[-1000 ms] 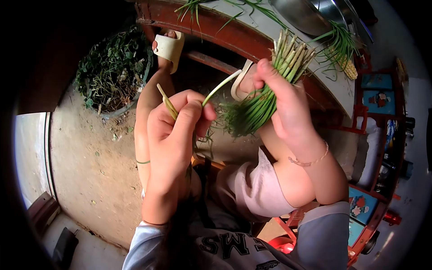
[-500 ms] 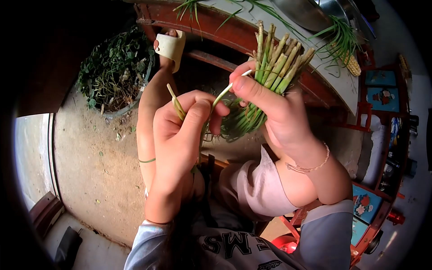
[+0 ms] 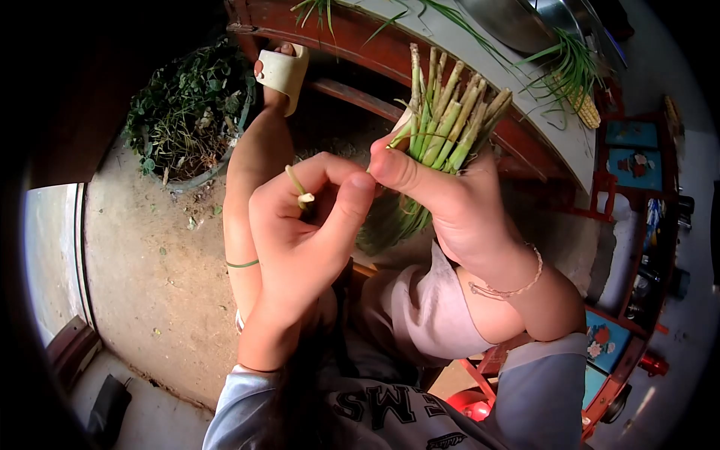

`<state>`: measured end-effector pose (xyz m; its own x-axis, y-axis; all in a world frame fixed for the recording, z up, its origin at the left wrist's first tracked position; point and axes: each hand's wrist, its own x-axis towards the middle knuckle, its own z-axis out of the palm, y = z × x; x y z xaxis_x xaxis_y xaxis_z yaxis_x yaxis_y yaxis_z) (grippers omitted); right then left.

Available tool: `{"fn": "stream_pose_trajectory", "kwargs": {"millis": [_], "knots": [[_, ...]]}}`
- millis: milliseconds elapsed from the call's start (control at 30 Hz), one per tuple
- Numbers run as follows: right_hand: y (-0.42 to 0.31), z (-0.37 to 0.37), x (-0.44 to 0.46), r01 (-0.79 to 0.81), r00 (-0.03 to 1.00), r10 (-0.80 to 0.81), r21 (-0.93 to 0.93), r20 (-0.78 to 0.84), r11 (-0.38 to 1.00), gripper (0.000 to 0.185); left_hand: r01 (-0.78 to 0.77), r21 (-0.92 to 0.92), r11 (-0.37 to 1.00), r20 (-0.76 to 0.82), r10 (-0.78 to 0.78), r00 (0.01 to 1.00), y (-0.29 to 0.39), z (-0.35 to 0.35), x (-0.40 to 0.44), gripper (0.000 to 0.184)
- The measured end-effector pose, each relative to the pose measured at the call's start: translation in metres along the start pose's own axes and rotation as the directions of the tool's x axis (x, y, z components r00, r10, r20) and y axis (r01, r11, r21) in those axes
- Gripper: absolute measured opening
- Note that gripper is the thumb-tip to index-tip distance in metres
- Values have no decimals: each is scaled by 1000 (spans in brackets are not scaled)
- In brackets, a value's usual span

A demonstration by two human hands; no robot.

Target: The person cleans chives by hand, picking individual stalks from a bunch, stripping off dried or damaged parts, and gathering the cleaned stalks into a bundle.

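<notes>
A bundle of green stalks with pale brownish cut ends pointing up is gripped in my right hand; its dark green leaves hang below the palm. My left hand is closed, thumb against forefinger, with a curled pale peeled strip sticking out between its fingers. The fingertips of both hands nearly meet at the left side of the bundle. Whatever lies right between those fingertips is too small to tell.
A basin of leafy greens stands on the floor at the left. Ahead is a white-topped red table with loose green leaves, a corn cob and a metal bowl. A cabinet stands at the right.
The white stalk between my hands no longer shows. My right hand and the bundle have shifted left, toward my left hand. The pale strip in my left hand has curled over.
</notes>
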<state>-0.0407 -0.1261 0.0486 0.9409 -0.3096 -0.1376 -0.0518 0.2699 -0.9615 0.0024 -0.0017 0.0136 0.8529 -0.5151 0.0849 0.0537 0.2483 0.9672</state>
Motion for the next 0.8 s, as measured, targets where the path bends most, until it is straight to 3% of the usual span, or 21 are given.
{"fn": "stream_pose_trajectory", "kwargs": {"millis": [133,200,300,567,667,800], "knots": [[1,-2,0,80,997,-80,-192,10,978,10,9,-4,1000,-41,-9,999,1,3,-1,18],[3,-3,0,107,994,-105,-273,22,956,8,112,-78,991,6,-112,994,5,1,-1,23],[5,-5,0,68,998,-70,-244,0,967,9,220,-118,968,15,-220,975,10,2,0,28],[0,-13,6,72,990,-86,-128,-108,989,15,208,-186,960,24,-207,978,8,-3,2,30],[3,-14,8,96,989,-97,-21,-108,995,14,209,-189,960,21,-208,978,7,-1,2,30],[-1,-11,6,117,993,-117,-118,5,986,11,258,-215,942,85,-245,966,6,-5,3,28]]}}
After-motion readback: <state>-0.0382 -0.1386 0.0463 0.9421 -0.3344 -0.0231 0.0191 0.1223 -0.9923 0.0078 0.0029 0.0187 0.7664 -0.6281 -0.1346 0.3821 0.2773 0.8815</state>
